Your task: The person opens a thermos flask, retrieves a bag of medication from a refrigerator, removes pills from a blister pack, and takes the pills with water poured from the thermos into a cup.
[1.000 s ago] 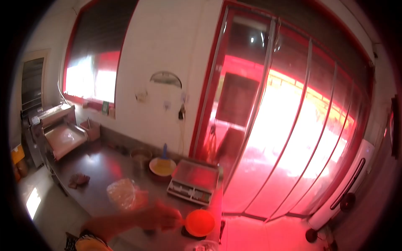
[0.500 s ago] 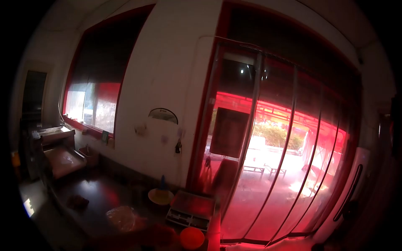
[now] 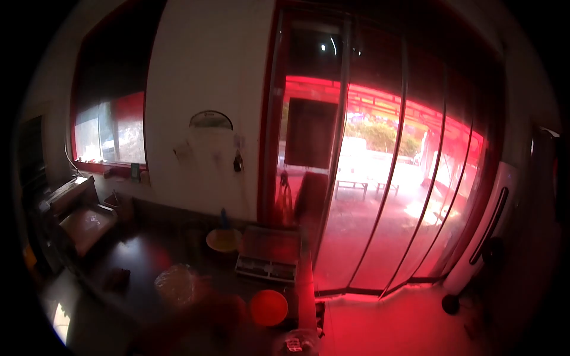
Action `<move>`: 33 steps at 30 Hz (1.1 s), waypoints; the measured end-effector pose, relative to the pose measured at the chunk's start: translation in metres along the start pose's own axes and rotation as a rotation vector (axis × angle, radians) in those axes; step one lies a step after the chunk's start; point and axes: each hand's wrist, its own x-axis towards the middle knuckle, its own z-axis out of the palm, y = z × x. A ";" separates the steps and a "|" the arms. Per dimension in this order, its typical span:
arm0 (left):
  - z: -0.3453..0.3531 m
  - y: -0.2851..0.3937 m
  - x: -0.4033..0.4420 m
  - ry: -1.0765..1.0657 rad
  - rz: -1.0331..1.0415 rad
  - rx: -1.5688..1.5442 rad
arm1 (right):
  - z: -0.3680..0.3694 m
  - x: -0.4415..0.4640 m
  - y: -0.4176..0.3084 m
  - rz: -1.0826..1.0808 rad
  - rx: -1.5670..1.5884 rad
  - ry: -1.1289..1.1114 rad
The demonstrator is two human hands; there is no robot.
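An arm reaches over the dark metal table (image 3: 133,252) from the lower left. At its end, my hand (image 3: 222,311) is a dark, blurred shape just left of the orange bowl (image 3: 269,307); its fingers cannot be made out, nor which hand it is. A clear plastic bag (image 3: 176,283) lies to its upper left. Above the bowl stands a flat scale (image 3: 267,268), with a pale yellow dish (image 3: 224,240) and its blue-handled tool (image 3: 224,218) on the left. No other hand shows.
A small dark lump (image 3: 118,279) lies on the table's left part. Behind it stands a machine with a pale tray (image 3: 88,225). A clear container (image 3: 295,342) is at the bottom edge. Red-framed strip curtains (image 3: 380,237) hang right of the table.
The view has darkened since the first frame and shifted between frames. The arm stays low over the table near the orange bowl. No object has clearly been moved.
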 end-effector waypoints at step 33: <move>-0.003 0.110 -0.008 -0.161 0.392 0.274 | -0.029 0.027 0.033 0.118 -0.059 -0.030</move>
